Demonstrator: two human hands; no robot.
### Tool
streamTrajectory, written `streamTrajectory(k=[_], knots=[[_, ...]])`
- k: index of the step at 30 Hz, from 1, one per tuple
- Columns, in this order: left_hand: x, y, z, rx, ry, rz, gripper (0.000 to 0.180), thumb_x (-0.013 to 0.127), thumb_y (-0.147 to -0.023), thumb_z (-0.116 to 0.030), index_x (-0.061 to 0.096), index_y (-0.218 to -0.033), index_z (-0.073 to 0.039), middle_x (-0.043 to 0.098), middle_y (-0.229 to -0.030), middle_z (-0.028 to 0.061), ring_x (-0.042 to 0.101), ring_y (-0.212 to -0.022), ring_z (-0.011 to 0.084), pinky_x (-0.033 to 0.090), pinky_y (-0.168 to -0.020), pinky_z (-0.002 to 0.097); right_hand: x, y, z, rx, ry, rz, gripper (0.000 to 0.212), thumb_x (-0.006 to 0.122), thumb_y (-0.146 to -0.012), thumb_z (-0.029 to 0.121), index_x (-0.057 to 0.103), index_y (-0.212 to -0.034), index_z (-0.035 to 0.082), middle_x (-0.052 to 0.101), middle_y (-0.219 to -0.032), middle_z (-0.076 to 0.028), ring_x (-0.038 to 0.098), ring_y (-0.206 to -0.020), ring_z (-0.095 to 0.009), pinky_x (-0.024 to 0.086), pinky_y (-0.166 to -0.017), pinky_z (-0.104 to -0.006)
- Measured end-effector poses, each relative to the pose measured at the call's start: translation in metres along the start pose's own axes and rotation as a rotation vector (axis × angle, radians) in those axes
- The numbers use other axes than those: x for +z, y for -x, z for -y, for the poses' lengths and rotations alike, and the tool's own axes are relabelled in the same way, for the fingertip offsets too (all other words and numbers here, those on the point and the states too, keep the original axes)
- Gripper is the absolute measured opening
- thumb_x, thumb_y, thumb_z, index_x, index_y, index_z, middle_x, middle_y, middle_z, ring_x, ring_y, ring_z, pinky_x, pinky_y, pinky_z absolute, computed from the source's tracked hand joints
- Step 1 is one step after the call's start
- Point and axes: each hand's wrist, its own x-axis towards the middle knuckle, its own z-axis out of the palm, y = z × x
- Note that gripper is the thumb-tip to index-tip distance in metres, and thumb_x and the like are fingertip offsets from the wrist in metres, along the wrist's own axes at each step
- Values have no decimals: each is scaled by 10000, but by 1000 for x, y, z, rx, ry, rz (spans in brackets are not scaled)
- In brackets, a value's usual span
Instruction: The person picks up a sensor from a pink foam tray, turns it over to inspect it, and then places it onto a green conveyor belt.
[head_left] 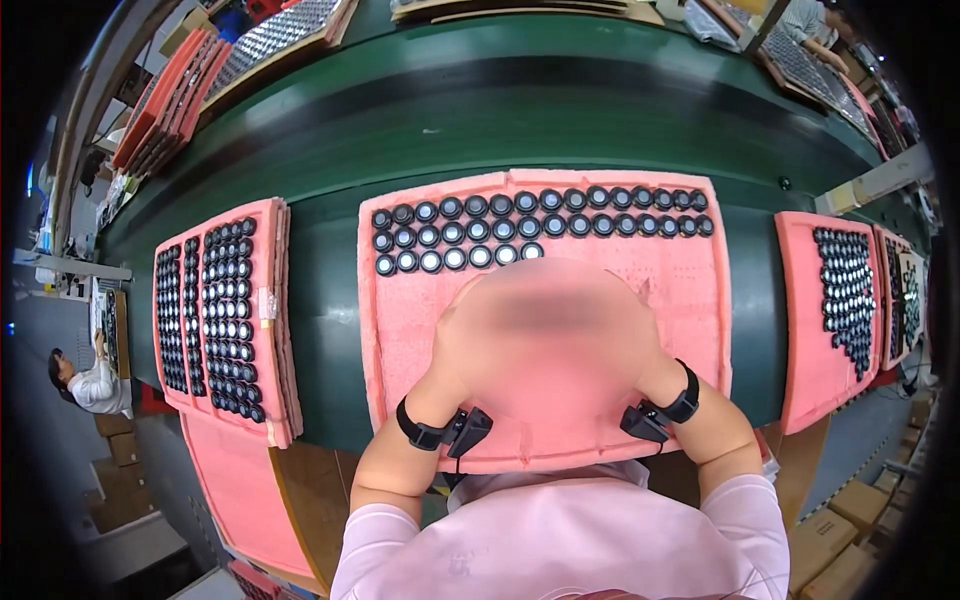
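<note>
A pink foam tray lies in front of me on a green surface. Along its far side sit rows of small round black parts with pale, shiny centres; the third row is shorter and ends near the tray's middle. My left hand reaches in over the tray from the left, just below that short row. From the other side, my right hand comes in over the tray. A blurred patch covers the fingers of both hands and anything between them. Each wrist wears a black strap with a small black device.
On the left stands a stack of pink foam trays filled with similar parts; another loaded tray lies on the right. The green conveyor belt runs across the far side. One person works at far left, another at upper right.
</note>
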Motion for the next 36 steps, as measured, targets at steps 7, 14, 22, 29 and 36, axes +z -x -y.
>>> streamTrajectory(k=[7, 14, 22, 29, 36], knots=[[0, 1, -3, 92, -117, 64, 325, 726, -746, 81, 667, -1056, 0, 606, -1099, 121, 612, -1013, 209, 526, -875, 306, -5, 4, -2, -101, -25, 15, 334, 711, -783, -78, 616, -1091, 7, 550, -1180, -150, 561, -1092, -235, 488, -924, -354], [9, 11, -4, 90, 92, 27, 524, 702, -738, 103, 557, -1234, 16, 571, -1185, 150, 608, -1098, 237, 527, -917, 335, -5, 9, 1, -277, 65, 21, 480, 726, -763, -95, 524, -1183, 16, 529, -1208, -185, 558, -1107, -265, 493, -934, -380], [11, 12, -5, 85, 98, 40, 538, 700, -740, 107, 542, -1245, 9, 552, -1207, 155, 617, -1091, 232, 531, -907, 332, -4, 11, 2, -267, 67, 10, 479, 724, -758, -107, 520, -1170, 27, 530, -1208, -187, 562, -1105, -264, 499, -929, -375], [4, 7, 0, 198, -68, 102, 477, 733, -731, 90, 581, -1175, 6, 567, -1199, 165, 624, -1069, 239, 535, -892, 336, -6, 10, 0, -275, 80, 37, 424, 715, -767, -101, 546, -1136, 21, 534, -1208, -181, 560, -1115, -266, 494, -936, -376], [12, 6, -12, 147, -2, 63, 382, 768, -709, 68, 641, -1062, -1, 613, -1136, 172, 632, -1045, 258, 532, -872, 349, -1, 11, 4, -178, -23, -71, 364, 731, -772, -58, 606, -1102, 32, 601, -1170, -162, 603, -1082, -278, 495, -913, -368]])
